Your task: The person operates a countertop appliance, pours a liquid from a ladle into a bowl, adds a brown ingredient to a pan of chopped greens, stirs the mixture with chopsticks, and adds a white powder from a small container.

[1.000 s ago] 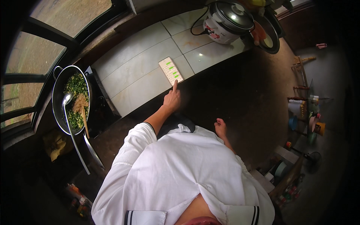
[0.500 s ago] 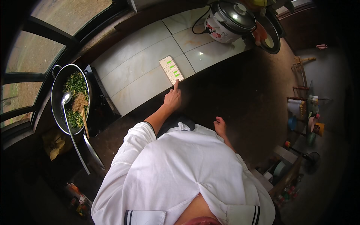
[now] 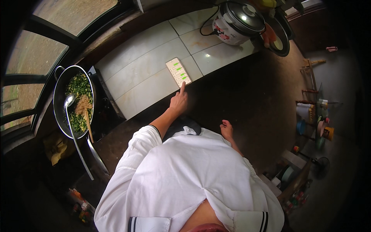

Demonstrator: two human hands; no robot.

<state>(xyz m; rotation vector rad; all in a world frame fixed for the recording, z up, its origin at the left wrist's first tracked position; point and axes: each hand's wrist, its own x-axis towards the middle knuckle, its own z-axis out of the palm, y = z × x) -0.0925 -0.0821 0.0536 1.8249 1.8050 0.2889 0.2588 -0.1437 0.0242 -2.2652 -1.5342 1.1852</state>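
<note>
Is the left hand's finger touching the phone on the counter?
Touching. In the head view, the left hand stretches its index finger onto the lower edge of the phone, with no gap visible.

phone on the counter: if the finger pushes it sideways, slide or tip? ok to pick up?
The phone lies flat on the glossy pale tiled counter, so it would probably slide, not tip. It looks thin and rigid, likely light. The left hand touches its near edge with one fingertip; lifting a flat slab may need prying an edge. Its glass face looks fragile.
</note>
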